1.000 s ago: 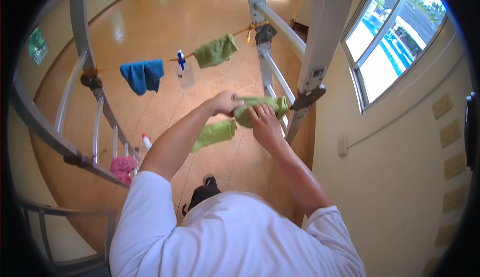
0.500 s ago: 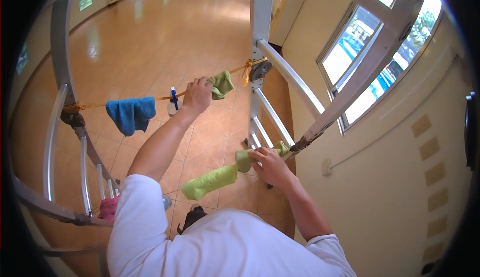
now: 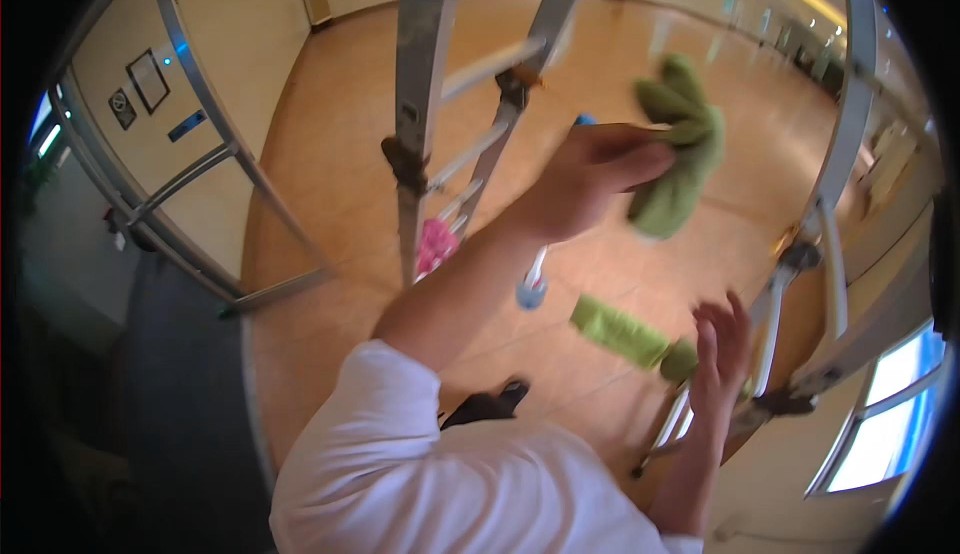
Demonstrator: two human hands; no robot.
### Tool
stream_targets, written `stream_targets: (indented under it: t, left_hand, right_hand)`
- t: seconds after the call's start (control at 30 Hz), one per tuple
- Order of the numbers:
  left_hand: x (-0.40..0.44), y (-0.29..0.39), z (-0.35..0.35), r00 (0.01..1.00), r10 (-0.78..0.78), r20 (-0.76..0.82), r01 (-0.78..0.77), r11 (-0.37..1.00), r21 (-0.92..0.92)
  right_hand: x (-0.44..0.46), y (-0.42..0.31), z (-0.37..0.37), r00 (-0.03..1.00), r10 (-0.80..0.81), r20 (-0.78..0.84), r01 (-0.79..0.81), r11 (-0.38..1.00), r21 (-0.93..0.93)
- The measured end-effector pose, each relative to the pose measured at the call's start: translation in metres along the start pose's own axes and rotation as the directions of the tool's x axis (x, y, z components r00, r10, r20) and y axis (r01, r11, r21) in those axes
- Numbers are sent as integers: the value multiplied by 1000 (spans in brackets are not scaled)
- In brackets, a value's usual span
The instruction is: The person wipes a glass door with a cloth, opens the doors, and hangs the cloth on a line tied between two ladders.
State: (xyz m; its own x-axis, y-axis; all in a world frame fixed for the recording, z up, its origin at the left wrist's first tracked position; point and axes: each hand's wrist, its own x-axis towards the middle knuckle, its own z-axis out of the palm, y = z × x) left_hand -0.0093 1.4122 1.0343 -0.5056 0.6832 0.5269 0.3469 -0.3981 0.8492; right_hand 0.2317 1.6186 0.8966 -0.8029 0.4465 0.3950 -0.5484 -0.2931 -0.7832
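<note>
My left hand (image 3: 600,176) is raised at the centre, its thumb and fingers pinching a green cloth (image 3: 685,159) that hangs bunched and slightly blurred. Lower right, my right hand (image 3: 722,349) has its fingers apart and holds nothing. Just left of that hand, a lighter green cloth (image 3: 622,330) hangs over the floor, beside a darker green cloth (image 3: 680,360) partly covered by the hand. A bit of blue (image 3: 585,120) shows behind my left hand.
Metal ladder frames stand at the left (image 3: 415,104) and right (image 3: 845,124). A pink cloth (image 3: 436,245) hangs on the left one. A bottle (image 3: 532,290) is on the tiled floor (image 3: 350,84). At far left is a metal-framed door (image 3: 265,194); a window (image 3: 885,414) is at lower right.
My left hand has taken the green cloth off the orange line and lifted it. My right hand has let go of the cloth near the right ladder. The view has swung left.
</note>
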Motion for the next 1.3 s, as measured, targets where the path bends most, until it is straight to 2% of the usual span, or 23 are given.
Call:
stream_targets:
  t: [0.03, 0.07, 0.13, 0.17, 0.2, 0.27, 0.33, 0.4, 0.5, 0.53, 0.57, 0.63, 0.67, 0.77, 0.87, 0.9, 0.93, 0.97, 1.0, 1.03, 1.1, 1.2, 1.3]
  left_hand:
    - [-33, -3, 21, 995, -88, 46, 90, 994, -58]
    - [-55, -10, 50, 977, -162, 135, 181, 973, -141]
    - [-131, 31, 29, 956, -286, 62, 293, 946, -142]
    - [-168, 26, 12, 921, -385, -63, 390, 902, 184]
    - [-211, 14, -20, 854, -455, -252, 520, 732, 440]
    - [-298, 4, -55, 740, -427, -520, 630, 712, 310]
    - [-340, 16, -62, 578, -265, -771, 616, 762, 200]
    - [-397, 14, -92, 345, -66, -936, 593, 789, 163]
    - [-472, 10, -135, 221, 99, -970, 547, 811, 207]
    - [-489, 15, -141, 134, 86, -987, 727, 668, 157]
    - [-499, 17, -147, 20, 87, -996, 864, 501, 61]
    - [-548, 9, -177, 112, 141, -984, 816, 552, 172]
    - [-569, 10, -195, 81, 28, -996, 830, 551, 83]
    - [-609, 44, -260, 5, -57, -998, 817, 575, -29]
    - [-666, 74, -320, -24, 131, -991, 492, 865, 102]
    - [-671, 114, -335, 23, 480, -877, 606, 691, 394]
    - [-670, 154, -351, 124, 755, -644, 688, 402, 604]
    - [-678, 160, -370, 143, 759, -635, 678, 392, 622]
    - [-687, 160, -386, 114, 661, -741, 613, 540, 576]
    - [-697, 162, -397, 101, 542, -834, 543, 672, 503]
    - [-726, 173, -428, 191, -109, -976, 817, 569, 97]
    - [-748, 151, -476, 151, -261, -953, 914, 405, 34]
    - [-764, 135, -532, 74, -272, -960, 970, 244, 6]
  right_hand:
    - [-6, -15, 33, 1000, 6, 22, 3, 914, -405]
    - [-24, -34, 38, 1000, 26, 3, -14, 647, -762]
    - [-54, 2, 51, 989, 127, 74, -55, 783, -620]
    - [-45, 46, 78, 948, 211, 236, -80, 880, -468]
    - [-34, 94, 123, 861, 277, 426, -140, 936, -324]
    - [-52, 171, 140, 535, 607, 587, -466, 792, -394]
    - [-76, 198, 175, 548, 639, 540, -116, 698, -707]
    - [-88, 216, 198, 600, 610, 517, -150, 721, -677]
    - [-98, 256, 234, 768, 434, 470, -77, 792, -606]
    - [-98, 266, 247, 793, 448, 414, -187, 825, -534]
    - [-100, 296, 250, 810, 373, 453, 32, 744, -668]
    - [-111, 310, 299, 723, 316, 614, 392, 545, -741]
    - [-116, 324, 324, 688, 301, 661, 493, 474, -729]
    - [-113, 361, 425, 633, 253, 732, 590, 455, -667]
    - [-107, 300, 572, 541, 348, 766, 442, 657, -610]
    - [-106, 305, 600, 542, 340, 768, 454, 651, -608]
    - [-104, 309, 623, 499, 375, 781, 191, 832, -521]
    - [-105, 312, 644, 456, 386, 802, -106, 918, -382]
    - [-107, 325, 665, 478, 372, 795, -107, 924, -368]
    - [-108, 345, 685, 382, 432, 817, -202, 902, -383]
    - [-115, 398, 723, 281, 538, 795, -433, 810, -395]
    - [-111, 452, 755, 469, 635, 614, -353, 772, -529]
    - [-82, 507, 781, 420, 704, 573, -512, 705, -491]
